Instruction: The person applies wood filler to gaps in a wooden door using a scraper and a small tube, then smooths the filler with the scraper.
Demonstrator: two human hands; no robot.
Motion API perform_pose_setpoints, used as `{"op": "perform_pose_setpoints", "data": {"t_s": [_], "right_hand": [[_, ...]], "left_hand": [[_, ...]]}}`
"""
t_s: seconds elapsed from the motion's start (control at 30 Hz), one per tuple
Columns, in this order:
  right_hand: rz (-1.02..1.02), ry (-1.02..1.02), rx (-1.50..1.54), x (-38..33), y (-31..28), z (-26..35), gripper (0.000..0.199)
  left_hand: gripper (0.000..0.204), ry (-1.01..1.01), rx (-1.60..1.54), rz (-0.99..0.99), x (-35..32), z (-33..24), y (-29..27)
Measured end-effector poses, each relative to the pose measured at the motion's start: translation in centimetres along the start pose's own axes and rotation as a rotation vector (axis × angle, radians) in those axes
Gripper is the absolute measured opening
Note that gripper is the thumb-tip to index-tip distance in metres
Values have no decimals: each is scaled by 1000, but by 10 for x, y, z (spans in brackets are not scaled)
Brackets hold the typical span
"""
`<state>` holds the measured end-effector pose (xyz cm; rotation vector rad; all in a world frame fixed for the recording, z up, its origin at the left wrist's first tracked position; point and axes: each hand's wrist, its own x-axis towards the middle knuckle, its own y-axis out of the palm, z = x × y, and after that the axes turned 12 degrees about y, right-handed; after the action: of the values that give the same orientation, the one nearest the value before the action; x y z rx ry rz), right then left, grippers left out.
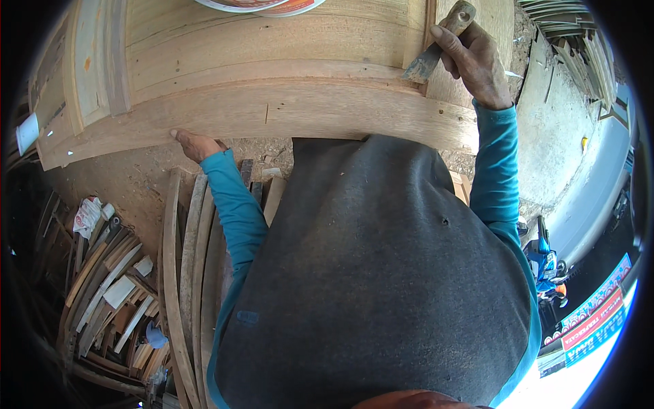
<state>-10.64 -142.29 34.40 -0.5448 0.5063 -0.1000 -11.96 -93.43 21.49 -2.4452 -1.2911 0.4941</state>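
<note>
A putty knife (424, 63) with a worn wooden handle is in my right hand (477, 65), up at the far right of a panelled wooden door (306, 109). My thumb presses along the handle, and the dark blade tip is at the joint between the door's frame and its panel. My left hand (197, 145) is at the door's near edge, with a fingertip on the wood and the other fingers curled, partly hidden. The bare wood shows small dark marks and a short crack in the near rail.
Round white-and-red containers (272, 5) stand on the door at the top. A white cup-like piece (27, 133) is at its left end. Stacked timber offcuts (116, 300) and long boards (180, 273) lie at the lower left. A motorbike (545, 266) stands beyond my right arm.
</note>
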Motion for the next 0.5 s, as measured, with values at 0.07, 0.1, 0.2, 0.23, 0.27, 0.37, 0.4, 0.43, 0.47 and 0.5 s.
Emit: {"op": "perform_pose_setpoints", "data": {"t_s": [0.07, 0.1, 0.2, 0.23, 0.27, 0.37, 0.4, 0.43, 0.47, 0.5], "right_hand": [[24, -24, 11, 4, 2, -4, 49], [38, -41, 20, 6, 4, -5, 49], [18, -47, 3, 5, 10, -5, 50], [33, -30, -4, 5, 10, -4, 50], [48, -13, -11, 5, 10, -3, 49], [63, 15, -30, 7, 11, -4, 47], [65, 21, -35, 7, 12, -5, 47], [62, 28, -36, 7, 12, -5, 46], [59, 36, -36, 7, 12, -5, 45], [55, 44, -36, 7, 13, -6, 43]], "left_hand": [[83, -70, -65, -18, -16, -18, 7], [83, -44, -97, -16, -15, -16, 6], [82, 5, -187, -2, -11, -8, 5], [80, 3, -213, 8, -9, -7, 5], [79, 2, -240, 17, -9, -6, 4], [83, -25, -185, -14, -12, -9, 6], [83, -12, -192, -14, -11, -8, 6], [83, 1, -199, -14, -11, -7, 6], [83, 14, -206, -13, -11, -6, 6], [83, 11, -202, -8, -11, -6, 5]]}}
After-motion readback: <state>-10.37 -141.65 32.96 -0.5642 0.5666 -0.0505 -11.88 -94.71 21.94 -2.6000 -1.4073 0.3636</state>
